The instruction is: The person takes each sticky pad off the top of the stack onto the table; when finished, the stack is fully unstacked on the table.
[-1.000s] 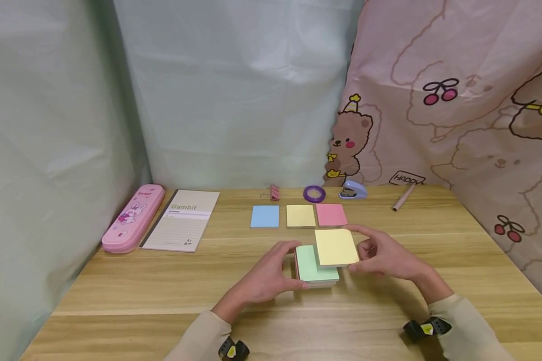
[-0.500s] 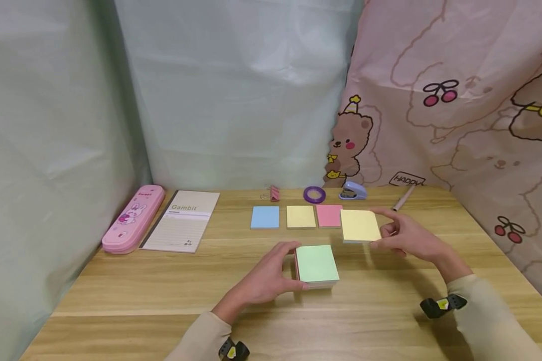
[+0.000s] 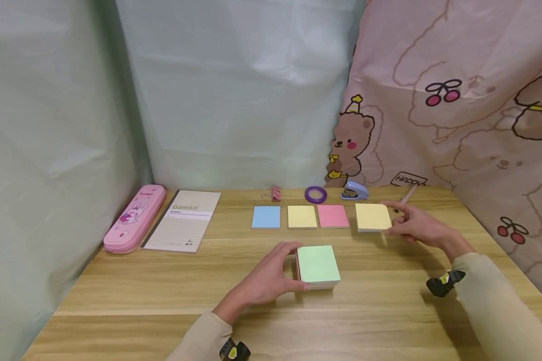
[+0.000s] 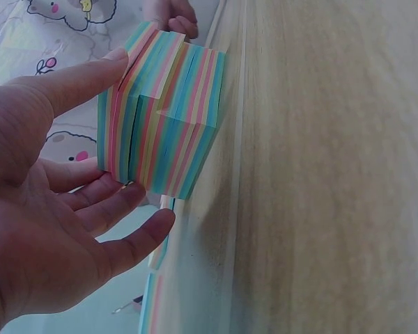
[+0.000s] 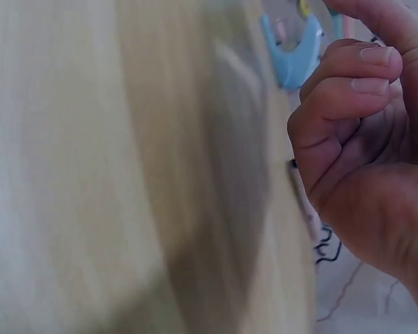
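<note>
In the head view my left hand (image 3: pixel 268 280) grips the left side of a thick stack of sticky notes (image 3: pixel 318 264), green on top. The left wrist view shows the striped, many-coloured edges of this sticky-note stack (image 4: pixel 171 125), with thumb and fingers at opposite sides. Farther right, my right hand (image 3: pixel 417 226) pinches the right edge of a yellow sticky-note pad (image 3: pixel 372 217) between thumb and forefinger. To its left lie a pink pad (image 3: pixel 333 216), a second yellow pad (image 3: pixel 302 217) and a blue pad (image 3: pixel 266 217). The right wrist view shows the other fingers (image 5: pixel 341 97) curled.
Behind the pads are a pink binder clip (image 3: pixel 275 193), a purple tape roll (image 3: pixel 315 194) and a small blue stapler (image 3: pixel 355 191). A pen (image 3: pixel 408 194) lies behind my right hand. At the left are a pink pencil case (image 3: pixel 134 218) and a notebook (image 3: pixel 182 220).
My right hand has carried the yellow pad from over the green-topped stack, back and right, to the right end of the pad row. My left hand has stayed on the stack.
</note>
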`<state>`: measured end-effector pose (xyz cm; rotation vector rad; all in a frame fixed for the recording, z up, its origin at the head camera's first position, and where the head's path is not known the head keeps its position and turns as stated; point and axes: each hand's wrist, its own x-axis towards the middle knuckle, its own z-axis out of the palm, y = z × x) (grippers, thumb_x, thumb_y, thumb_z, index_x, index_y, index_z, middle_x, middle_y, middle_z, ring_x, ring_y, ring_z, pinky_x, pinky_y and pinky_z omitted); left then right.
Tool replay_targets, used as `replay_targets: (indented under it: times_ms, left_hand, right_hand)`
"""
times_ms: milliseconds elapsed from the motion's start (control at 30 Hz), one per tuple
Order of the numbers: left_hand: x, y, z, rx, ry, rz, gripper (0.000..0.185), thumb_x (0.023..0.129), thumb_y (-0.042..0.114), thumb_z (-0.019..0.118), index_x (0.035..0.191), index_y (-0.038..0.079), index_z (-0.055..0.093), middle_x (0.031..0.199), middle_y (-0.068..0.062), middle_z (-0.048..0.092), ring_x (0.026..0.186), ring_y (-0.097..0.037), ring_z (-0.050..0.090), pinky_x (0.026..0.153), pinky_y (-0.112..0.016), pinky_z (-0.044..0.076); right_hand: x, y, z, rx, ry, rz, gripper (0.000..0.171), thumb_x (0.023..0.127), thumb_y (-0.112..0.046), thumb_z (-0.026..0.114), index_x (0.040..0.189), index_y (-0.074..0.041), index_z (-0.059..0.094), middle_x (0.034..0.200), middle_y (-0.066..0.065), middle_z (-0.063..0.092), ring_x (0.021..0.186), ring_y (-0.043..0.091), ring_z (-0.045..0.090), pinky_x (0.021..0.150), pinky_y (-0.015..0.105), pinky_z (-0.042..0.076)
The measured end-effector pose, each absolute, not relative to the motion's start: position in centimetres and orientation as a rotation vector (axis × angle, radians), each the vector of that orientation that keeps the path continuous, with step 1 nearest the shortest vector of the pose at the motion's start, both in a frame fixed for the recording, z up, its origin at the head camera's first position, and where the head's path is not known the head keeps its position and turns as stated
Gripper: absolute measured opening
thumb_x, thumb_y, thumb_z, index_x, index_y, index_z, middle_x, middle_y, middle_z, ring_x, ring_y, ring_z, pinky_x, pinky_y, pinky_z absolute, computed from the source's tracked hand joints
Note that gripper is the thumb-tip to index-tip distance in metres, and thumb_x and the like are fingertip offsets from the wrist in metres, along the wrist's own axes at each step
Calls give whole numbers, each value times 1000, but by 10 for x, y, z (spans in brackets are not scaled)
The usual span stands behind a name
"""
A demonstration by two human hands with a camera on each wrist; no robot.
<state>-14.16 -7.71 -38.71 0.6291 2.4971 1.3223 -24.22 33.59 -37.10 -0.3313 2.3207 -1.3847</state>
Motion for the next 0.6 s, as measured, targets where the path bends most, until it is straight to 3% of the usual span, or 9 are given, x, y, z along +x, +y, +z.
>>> replay_targets:
  times_ms: [267,600]
  left_hand:
    - [-142,-77,-387,622,2490,1313,92,84,33,90,157,5,44,156,-15,50,146,-35,48,123,-60,39]
    - [-142,-77,-388,632,2485,1326,92,84,33,91,157,4,44,156,-15,50,146,-35,48,122,-60,40]
  right_hand:
    - [-253,342,-389,-262,2311,-1269,96,92,-14,80,166,-2,20,64,-3,49,47,7,41,45,21,38]
    - [-266,337,-390,-255,2314,-1192,99,91,-11,79,166,1,16,61,-3,49,45,7,40,44,22,38]
